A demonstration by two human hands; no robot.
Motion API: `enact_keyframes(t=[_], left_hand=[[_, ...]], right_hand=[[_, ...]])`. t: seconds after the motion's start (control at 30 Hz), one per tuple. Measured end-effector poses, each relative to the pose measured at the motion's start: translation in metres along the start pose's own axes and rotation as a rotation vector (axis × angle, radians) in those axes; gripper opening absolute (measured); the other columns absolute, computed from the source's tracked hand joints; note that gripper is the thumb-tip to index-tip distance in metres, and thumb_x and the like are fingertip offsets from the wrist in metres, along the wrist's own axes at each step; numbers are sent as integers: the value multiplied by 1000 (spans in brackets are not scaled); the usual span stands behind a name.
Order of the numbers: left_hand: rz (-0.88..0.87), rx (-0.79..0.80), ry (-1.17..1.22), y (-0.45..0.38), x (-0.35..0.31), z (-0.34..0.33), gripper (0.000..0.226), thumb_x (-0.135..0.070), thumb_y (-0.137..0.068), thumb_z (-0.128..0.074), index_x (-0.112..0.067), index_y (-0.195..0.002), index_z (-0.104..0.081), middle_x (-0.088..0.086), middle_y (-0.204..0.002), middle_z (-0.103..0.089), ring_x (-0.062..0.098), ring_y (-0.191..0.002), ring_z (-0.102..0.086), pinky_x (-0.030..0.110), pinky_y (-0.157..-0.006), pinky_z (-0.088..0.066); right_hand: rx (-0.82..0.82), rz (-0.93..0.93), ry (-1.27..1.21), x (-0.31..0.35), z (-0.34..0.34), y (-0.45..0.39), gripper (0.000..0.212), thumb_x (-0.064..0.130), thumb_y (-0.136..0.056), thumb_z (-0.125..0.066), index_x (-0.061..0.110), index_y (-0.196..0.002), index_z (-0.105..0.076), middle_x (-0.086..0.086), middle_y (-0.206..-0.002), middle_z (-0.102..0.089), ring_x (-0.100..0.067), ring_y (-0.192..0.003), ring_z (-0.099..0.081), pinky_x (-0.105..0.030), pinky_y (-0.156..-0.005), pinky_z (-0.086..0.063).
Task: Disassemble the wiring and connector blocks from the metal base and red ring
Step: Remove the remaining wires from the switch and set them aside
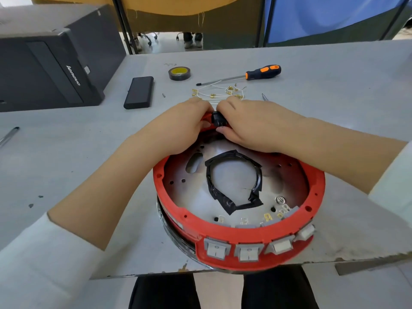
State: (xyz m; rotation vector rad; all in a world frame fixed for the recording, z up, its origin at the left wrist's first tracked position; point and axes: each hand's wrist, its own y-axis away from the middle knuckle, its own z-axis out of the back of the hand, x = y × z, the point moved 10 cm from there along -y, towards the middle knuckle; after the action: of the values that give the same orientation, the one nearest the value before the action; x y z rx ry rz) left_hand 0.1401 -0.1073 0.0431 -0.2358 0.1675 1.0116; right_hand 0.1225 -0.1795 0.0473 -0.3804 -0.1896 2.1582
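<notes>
1. Red ring, silver base.
2. Black block between the hands.
3. Grey-framed white switches.
4. Beyond the hands: white wires, gold terminals; orange-and-black screwdriver.
5. Grey table.

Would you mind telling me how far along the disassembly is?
Done: loose white wires lie on the table. In hand: left hand and right hand work a black connector block at the red ring's far edge. Left: the grey switches along its near side.
</notes>
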Motion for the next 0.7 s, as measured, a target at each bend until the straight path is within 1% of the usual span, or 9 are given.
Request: enact_keyframes(t=[0.07, 0.1, 0.17, 0.23, 0.37, 0.43, 0.5, 0.57, 0.7], left_hand=[[0, 83, -90, -2, -1, -8, 26, -20, -98, -40, -10, -121, -46, 8, -124, -46, 29, -108, -51, 39, -90, -38], [21, 112, -122, -3, 0, -11, 22, -21, -99, -40, -9, -117, -44, 10, -123, -46, 31, -106, -51, 41, -87, -40], [83, 122, -173, -6, 3, -12, 13, -24, -99, -39, -12, -104, -39, 13, -116, -53, 30, -97, -52, 36, -77, -38], [109, 65, -231, -8, 3, -10, 13, -24, -98, -38, -13, -106, -40, 15, -112, -57, 32, -93, -52, 34, -71, -34], [86, -70, -203, -4, 3, -6, 15, -20, -96, -39, -13, -108, -45, 12, -114, -57, 35, -97, -54, 36, -69, -36], [86, -83, -167, -4, 5, -6, 13, -18, -95, -40, -15, -107, -46, 11, -112, -58, 34, -93, -54, 35, -68, -34], [88, -91, -152, -6, 6, -5, 13, -16, -94, -41, -16, -106, -46, 11, -110, -59, 31, -84, -50, 34, -66, -32], [87, -91, -141, -7, 7, -5, 13, -15, -93, -41, -17, -105, -46, 11, -108, -60, 27, -77, -44, 33, -65, -31], [97, -81, -103, -9, 9, -7, 16, -12, -92, -40, -18, -105, -47, 10, -107, -60, 27, -76, -42, 32, -64, -31]], right_hand=[[17, 4, 61, 1, -2, -2, 39, 43, -99, -36, 9, -117, -40, -13, -113, -55, -36, -91, -59, -34, -56, -25], [23, 6, 82, 1, -3, -4, 40, 43, -99, -36, 9, -119, -40, -14, -112, -56, -37, -89, -60, -33, -54, -22], [25, 11, 121, 3, -4, -7, 42, 44, -98, -36, 9, -121, -40, -16, -109, -59, -38, -85, -61, -33, -49, -14], [27, 4, 148, 3, -6, -9, 43, 44, -98, -37, 8, -122, -41, -17, -107, -60, -38, -82, -61, -32, -46, -9], [40, -2, 169, 2, -10, -12, 43, 44, -98, -36, 8, -122, -41, -18, -106, -61, -38, -83, -62, -31, -45, -7], [34, 12, 168, 3, -11, -13, 44, 43, -99, -35, 7, -122, -41, -18, -106, -61, -39, -83, -62, -32, -47, -11], [28, 31, 163, 4, -12, -13, 44, 43, -99, -34, 6, -122, -41, -19, -106, -61, -39, -83, -62, -32, -48, -13], [25, 33, 167, 4, -12, -13, 43, 43, -99, -33, 6, -121, -41, -18, -105, -61, -39, -82, -62, -32, -47, -10], [21, 32, 154, 3, -10, -11, 42, 42, -98, -35, 6, -119, -42, -18, -105, -62, -39, -81, -62, -33, -47, -8]])
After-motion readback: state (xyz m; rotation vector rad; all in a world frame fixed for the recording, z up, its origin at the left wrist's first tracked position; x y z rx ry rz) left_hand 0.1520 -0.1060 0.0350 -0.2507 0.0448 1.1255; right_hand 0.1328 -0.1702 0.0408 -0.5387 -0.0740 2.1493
